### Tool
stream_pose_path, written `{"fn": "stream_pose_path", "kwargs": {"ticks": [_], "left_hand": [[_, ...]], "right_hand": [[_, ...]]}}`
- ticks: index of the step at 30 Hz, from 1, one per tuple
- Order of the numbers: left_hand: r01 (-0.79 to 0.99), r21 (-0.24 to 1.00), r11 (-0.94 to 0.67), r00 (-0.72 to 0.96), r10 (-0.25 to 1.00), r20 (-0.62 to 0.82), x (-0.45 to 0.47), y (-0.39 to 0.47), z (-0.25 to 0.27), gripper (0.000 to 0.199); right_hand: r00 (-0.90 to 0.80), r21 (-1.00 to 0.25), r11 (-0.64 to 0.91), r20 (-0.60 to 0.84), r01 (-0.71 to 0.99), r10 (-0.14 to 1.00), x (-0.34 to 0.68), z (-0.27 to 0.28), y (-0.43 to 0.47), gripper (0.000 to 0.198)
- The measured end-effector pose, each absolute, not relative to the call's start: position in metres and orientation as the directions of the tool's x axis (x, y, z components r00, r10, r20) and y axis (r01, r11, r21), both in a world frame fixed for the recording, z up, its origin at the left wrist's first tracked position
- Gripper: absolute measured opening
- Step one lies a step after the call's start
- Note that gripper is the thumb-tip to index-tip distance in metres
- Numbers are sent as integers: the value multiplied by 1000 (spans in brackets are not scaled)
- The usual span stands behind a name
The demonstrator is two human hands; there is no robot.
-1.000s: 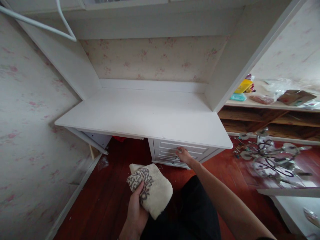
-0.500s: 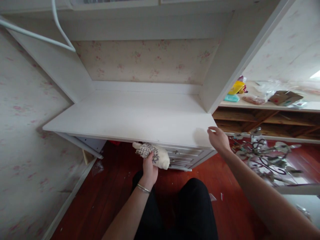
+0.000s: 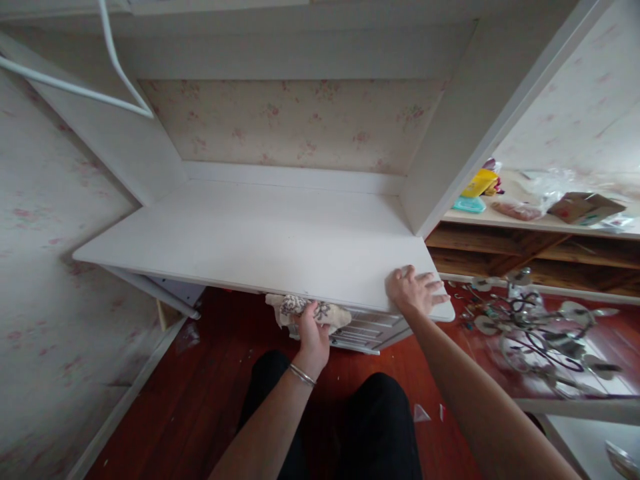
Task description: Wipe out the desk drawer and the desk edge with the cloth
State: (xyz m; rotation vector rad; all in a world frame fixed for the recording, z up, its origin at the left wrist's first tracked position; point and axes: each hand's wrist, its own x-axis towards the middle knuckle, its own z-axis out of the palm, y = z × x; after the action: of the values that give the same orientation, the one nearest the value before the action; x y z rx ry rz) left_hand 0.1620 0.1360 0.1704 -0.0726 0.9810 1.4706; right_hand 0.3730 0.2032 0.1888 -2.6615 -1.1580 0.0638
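Observation:
A cream cloth with a dark pattern (image 3: 333, 315) is bunched in my left hand (image 3: 313, 340), whose fingers are closed on it. That hand is at the front edge of the white desk (image 3: 240, 230), and the cloth hangs in front of the drawers (image 3: 373, 330). Palm down on the desktop's right front corner lies my right hand (image 3: 415, 290), fingers spread, holding nothing. The cloth hides part of the drawer fronts.
White wire (image 3: 120, 100) juts in at the upper left. A chandelier (image 3: 545, 333) lies on the red floor at right. Behind it, a low wooden shelf unit (image 3: 480, 237) carries a cardboard box (image 3: 583, 208), a yellow item (image 3: 479, 183) and plastic bags. My knees are below the desk edge.
My right hand has come down from beside the corner and now rests flat on the desktop. The cloth has moved slightly right against the front edge and spread a little.

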Motion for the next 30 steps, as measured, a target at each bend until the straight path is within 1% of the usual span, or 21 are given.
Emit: {"fn": "stream_pose_path", "kwargs": {"ticks": [4, 7, 9, 11, 13, 16, 18, 21, 23, 26, 28, 30], "left_hand": [[-876, 411, 251, -68, 780, -622, 194, 124, 183, 27], [-881, 347, 323, 11, 745, -667, 224, 116, 183, 23], [-882, 300, 362, 78, 742, -665, 246, 112, 179, 21], [-881, 264, 393, 138, 747, -650, 267, 108, 174, 23], [-872, 215, 439, 202, 725, -659, 288, 105, 165, 24], [-848, 109, 518, 317, 662, -680, 312, 102, 144, 18], [-832, 71, 549, 366, 642, -674, 321, 101, 128, 16], [-816, 69, 573, 386, 630, -674, 324, 100, 103, 17], [-812, 86, 577, 371, 624, -688, 320, 100, 87, 16], [-818, 131, 560, 313, 624, -716, 308, 101, 66, 15], [-830, 166, 533, 260, 632, -730, 296, 104, 55, 13], [-848, 201, 490, 195, 642, -742, 279, 110, 45, 12]], "right_hand": [[679, -219, -652, 79, 726, 730, 374, 188, 203, 58], [682, -216, -657, 58, 722, 729, 373, 189, 204, 58], [681, -214, -658, 50, 722, 731, 373, 189, 204, 59], [671, -211, -649, 48, 731, 740, 374, 189, 205, 60], [655, -207, -635, 45, 744, 754, 377, 188, 206, 60], [622, -191, -608, 20, 771, 782, 387, 188, 205, 60], [568, -162, -561, -11, 811, 823, 396, 191, 201, 64], [472, -116, -472, -24, 874, 881, 408, 196, 193, 67], [457, -122, -453, 6, 883, 889, 412, 199, 187, 62], [513, -221, -486, 81, 845, 855, 417, 199, 184, 57], [568, -292, -523, 96, 801, 817, 421, 195, 185, 58], [606, -330, -549, 96, 768, 790, 425, 191, 188, 59]]}}
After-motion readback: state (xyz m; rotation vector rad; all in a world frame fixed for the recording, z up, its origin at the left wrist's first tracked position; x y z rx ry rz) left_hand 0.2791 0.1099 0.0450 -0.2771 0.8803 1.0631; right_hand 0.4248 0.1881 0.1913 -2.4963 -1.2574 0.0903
